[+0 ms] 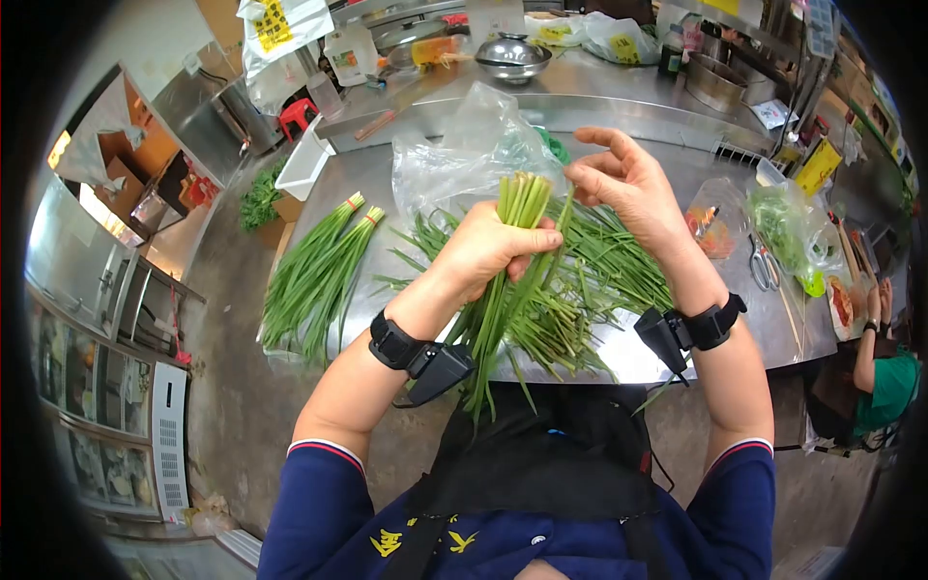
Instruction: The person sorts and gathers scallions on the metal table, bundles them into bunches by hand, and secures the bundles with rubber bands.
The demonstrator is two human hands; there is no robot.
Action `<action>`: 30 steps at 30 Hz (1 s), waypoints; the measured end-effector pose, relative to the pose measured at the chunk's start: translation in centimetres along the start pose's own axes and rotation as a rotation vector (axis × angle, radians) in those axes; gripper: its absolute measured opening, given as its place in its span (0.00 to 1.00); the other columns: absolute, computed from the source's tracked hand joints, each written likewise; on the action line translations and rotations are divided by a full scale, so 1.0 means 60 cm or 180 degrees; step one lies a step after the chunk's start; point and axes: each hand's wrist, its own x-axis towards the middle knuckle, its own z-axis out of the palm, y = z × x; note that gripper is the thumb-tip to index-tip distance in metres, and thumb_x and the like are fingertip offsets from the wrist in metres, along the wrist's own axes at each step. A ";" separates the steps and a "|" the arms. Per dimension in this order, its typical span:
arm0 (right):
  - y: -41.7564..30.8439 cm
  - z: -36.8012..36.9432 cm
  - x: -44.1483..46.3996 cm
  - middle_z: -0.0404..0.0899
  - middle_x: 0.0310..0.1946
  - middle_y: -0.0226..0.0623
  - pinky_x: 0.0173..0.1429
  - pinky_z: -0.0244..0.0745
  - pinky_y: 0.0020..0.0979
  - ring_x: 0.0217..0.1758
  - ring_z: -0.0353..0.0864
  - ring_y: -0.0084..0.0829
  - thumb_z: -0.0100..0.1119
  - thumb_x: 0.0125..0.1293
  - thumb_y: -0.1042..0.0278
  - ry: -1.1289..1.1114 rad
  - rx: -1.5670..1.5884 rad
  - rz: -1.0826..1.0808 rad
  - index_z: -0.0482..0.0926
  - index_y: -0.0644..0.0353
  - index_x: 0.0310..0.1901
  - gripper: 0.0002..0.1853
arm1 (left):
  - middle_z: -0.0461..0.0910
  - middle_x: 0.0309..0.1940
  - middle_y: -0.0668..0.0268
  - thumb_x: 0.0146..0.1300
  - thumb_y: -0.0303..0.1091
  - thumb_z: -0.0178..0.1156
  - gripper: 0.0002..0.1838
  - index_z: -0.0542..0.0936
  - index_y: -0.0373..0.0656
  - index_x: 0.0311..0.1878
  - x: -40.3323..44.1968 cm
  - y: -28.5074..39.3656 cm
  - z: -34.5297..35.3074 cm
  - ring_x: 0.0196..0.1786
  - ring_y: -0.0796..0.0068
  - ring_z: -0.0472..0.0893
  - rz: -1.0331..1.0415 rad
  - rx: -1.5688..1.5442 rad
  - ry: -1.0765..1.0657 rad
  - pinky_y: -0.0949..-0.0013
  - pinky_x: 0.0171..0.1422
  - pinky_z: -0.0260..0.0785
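Found a bunch of greens (523, 200) firmly grasped in the fingers of the left hand (483, 246), over the counter (358, 169), long axis running from leaf tips at the near edge to stalk ends toward the far edge. Noted the right hand (628, 188) just right of those ends, fingers half curled; cannot tell whether pinching anything.

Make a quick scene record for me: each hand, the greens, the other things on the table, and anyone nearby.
Left hand: gripping a bunch of greens, pale stem ends up
Right hand: raised beside the bunch, fingers bent; contact with a stem unclear
Tied bundles: two, red-banded near the stem ends, lying at the table's left
Loose greens: spread around and below the held bunch
Plastic bag: clear, behind the bunch
Scissors: on the right side
Table: metal
Nearby: a person in green, far right
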 end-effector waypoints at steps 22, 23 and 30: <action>0.142 -0.008 -0.068 0.77 0.47 0.41 0.55 0.69 0.32 0.55 0.73 0.32 0.54 0.62 0.70 -0.0018 -0.4072 -0.1452 0.74 0.64 0.49 0.14 | 0.79 0.27 0.61 0.53 0.33 0.64 0.13 0.77 0.34 0.37 -0.021 -0.037 -0.062 0.14 0.85 0.65 -0.0308 0.0207 0.0227 0.80 0.16 0.56; 0.143 -0.005 -0.067 0.77 0.47 0.41 0.55 0.69 0.32 0.55 0.73 0.32 0.54 0.62 0.70 -0.0016 -0.4075 -0.1454 0.74 0.64 0.49 0.14 | 0.79 0.28 0.58 0.54 0.32 0.63 0.14 0.76 0.33 0.39 -0.021 -0.035 -0.062 0.14 0.85 0.65 -0.0398 0.0090 0.0098 0.79 0.16 0.56; 0.084 0.052 -0.065 0.79 0.39 0.38 0.49 0.70 0.25 0.41 0.77 0.23 0.61 0.57 0.73 -0.0460 0.1049 0.0670 0.68 0.68 0.54 0.23 | 0.79 0.27 0.59 0.54 0.33 0.64 0.11 0.76 0.36 0.36 -0.025 -0.042 -0.044 0.14 0.85 0.66 -0.0528 -0.0462 -0.0361 0.80 0.17 0.56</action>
